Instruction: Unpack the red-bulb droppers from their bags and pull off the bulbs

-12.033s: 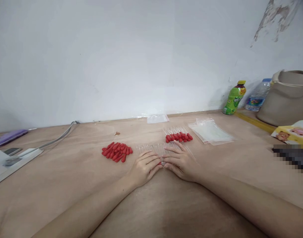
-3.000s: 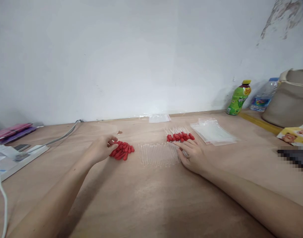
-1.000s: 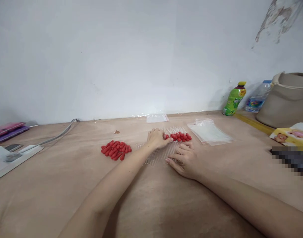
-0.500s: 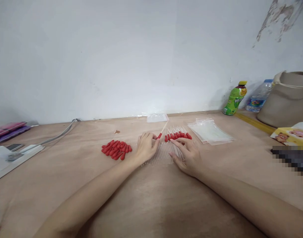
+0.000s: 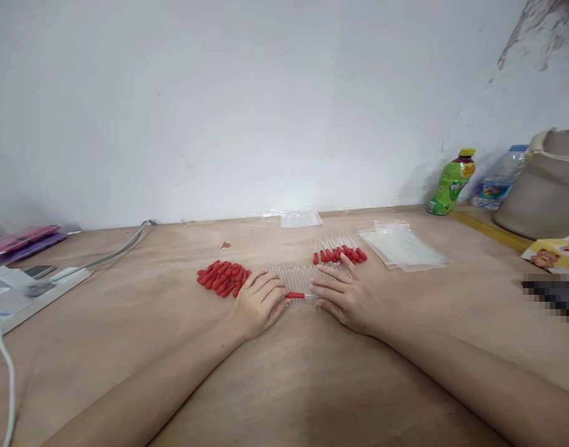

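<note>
A dropper with a red rubber bulb and a clear tube lies sideways between my hands. My left hand is closed on the bulb end, and my right hand grips the tube end, its far tip hidden by the fingers. Beneath and behind them spreads a row of bare clear tubes. Just beyond my right hand, several droppers with red bulbs lie side by side, tubes pointing to the wall. Loose red rubber bulbs are heaped beside my left hand.
Clear zip bags are stacked at the right, and another bag lies by the wall. A green bottle, a water bottle and a beige bin stand at far right. A power strip with cables is at left.
The dropper, earlier pointing up and away in my left hand, is now level and nearer me. My right hand has taken its tube end.
</note>
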Motion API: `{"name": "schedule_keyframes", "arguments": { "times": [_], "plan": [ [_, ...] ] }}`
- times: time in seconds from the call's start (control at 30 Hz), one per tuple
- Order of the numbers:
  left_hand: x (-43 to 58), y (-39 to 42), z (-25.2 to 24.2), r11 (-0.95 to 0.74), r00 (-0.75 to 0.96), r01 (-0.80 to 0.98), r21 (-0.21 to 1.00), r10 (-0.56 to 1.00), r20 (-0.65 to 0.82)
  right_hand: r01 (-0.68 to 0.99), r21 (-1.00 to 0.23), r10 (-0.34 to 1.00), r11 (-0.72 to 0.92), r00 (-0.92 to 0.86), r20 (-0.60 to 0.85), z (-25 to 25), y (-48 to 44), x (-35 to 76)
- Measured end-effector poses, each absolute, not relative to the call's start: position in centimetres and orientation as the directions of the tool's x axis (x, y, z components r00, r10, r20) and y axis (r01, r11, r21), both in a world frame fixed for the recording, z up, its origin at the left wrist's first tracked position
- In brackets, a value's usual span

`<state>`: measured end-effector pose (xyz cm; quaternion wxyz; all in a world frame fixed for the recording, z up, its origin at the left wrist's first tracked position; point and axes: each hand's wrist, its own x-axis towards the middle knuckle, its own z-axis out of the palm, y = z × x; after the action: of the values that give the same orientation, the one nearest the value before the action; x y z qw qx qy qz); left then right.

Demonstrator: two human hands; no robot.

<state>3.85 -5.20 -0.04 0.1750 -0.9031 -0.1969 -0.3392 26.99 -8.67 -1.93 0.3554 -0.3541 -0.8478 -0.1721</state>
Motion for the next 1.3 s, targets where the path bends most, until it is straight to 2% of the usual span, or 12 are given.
{"name": "schedule_keyframes", "arguments": {
  "times": [0.17,0.27,0.57,0.9,1.07,1.3],
  "plan": [
    [4.5,-5.6,0.1,-0.852,0.726,0.506,-0.136,0.336,0.600,0.692,0.017,0.469,0.721,-0.506,0.724,-2.2,-8.4,26.7],
    [5.1,-5.6,-0.2,-0.879,0.757,0.456,-0.142,0.299,0.581,0.669,0.026,0.450,0.743,-0.528,0.720,-2.2,-8.3,26.6],
    [5.5,-5.7,-0.7,-0.883,0.725,0.402,-0.242,0.146,0.673,0.651,0.018,0.459,0.759,-0.555,0.694,-2.8,-7.9,26.3],
    [6.0,-5.6,-0.7,-0.896,0.747,0.380,-0.228,0.152,0.647,0.554,0.010,0.372,0.833,-0.572,0.731,-2.8,-7.9,26.1],
    [5.8,-5.9,-0.3,-0.908,0.768,0.347,-0.232,0.134,0.626,0.542,0.048,0.356,0.839,-0.613,0.706,-2.6,-8.2,26.1],
    [5.6,-6.1,-0.2,-0.931,0.781,0.325,-0.166,0.165,0.603,0.529,0.098,0.318,0.843,-0.637,0.703,-2.7,-8.5,26.2]
  ]
}}
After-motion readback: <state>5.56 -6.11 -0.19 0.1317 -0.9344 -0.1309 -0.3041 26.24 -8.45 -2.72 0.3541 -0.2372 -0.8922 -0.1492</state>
